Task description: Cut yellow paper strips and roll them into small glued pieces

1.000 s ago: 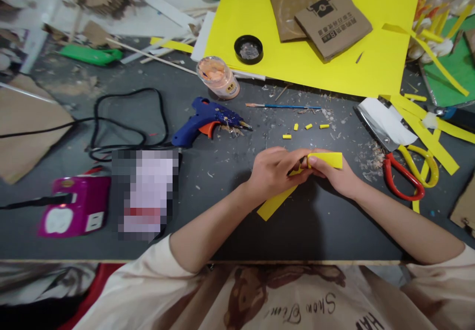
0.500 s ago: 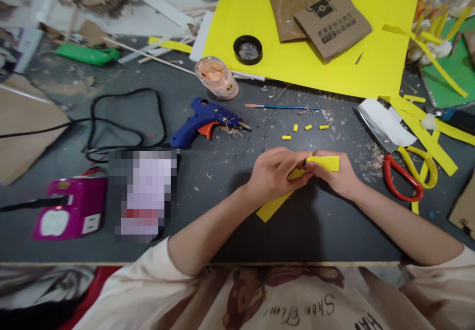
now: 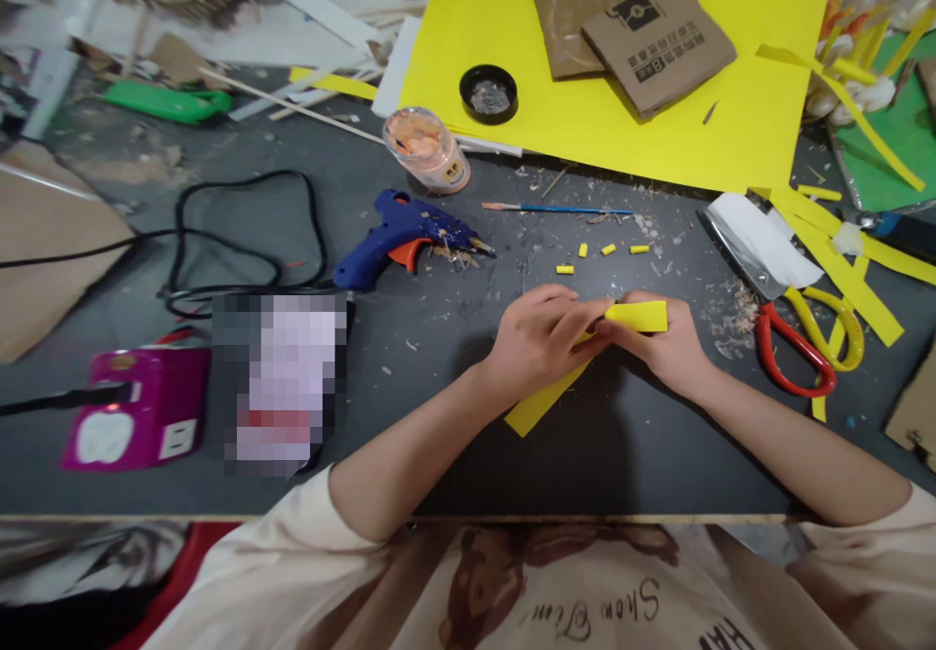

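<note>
A yellow paper strip (image 3: 547, 402) runs between my hands, low over the dark tabletop. My left hand (image 3: 545, 338) is closed on it, fingers bent and pinching beside the thumb. My right hand (image 3: 662, 338) is closed on the same strip from the other side, and a short flat end sticks out over its fingers. Something small and dark shows between the fingertips; I cannot make out what it is. Just beyond my hands lie several short yellow paper rolls (image 3: 565, 269). Scissors (image 3: 797, 338) with red and yellow handles rest to the right of my right hand.
A blue glue gun (image 3: 409, 236) lies left of centre, its black cord (image 3: 249, 177) looping leftward. Behind stand an open jar of peach paint (image 3: 431, 158) and a black lid (image 3: 488, 95). A thin brush (image 3: 556, 209), cardboard pieces (image 3: 658, 46) and large yellow paper (image 3: 702, 153) lie farther back.
My hands stay in nearly the same place, still gripping the strip. The fingers have shifted slightly, covering more of the strip between them, and its protruding end sits a little higher.
</note>
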Available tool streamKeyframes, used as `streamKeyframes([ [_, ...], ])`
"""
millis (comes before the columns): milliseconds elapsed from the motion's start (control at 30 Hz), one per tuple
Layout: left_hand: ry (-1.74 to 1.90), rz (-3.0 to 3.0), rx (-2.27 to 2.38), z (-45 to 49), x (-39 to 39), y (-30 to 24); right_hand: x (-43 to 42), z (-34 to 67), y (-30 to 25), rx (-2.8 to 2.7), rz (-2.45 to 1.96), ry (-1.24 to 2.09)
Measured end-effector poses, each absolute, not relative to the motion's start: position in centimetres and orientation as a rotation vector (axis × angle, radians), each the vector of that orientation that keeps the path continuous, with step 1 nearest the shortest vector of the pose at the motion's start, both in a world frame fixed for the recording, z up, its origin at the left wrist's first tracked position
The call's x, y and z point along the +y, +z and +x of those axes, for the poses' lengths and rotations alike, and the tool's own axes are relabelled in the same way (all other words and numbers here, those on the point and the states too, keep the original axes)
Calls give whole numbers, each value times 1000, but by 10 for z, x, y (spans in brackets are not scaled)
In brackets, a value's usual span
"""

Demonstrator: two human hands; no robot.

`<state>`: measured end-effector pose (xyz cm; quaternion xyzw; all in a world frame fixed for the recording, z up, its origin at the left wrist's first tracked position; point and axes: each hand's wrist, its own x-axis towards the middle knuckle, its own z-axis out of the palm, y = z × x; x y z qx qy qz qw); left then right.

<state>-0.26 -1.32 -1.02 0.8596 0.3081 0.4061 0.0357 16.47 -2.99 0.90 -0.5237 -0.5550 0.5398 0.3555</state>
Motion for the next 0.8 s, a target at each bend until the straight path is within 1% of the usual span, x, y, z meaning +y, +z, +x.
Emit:
streamKeyframes([
  [300,1142,2530,966,-4,-14,-12,-26,169,7,-1480,-1280,1427],
  [500,1164,2459,955,-3,-13,-11,-26,169,6,-1492,-1232,1488],
  [667,1093,2497,1002,-3,-12,-9,-27,166,8,-1557,-1275,1391],
  [800,1142,2586,1001,-3,-13,-9,-26,165,11,-1534,-1389,1345],
])
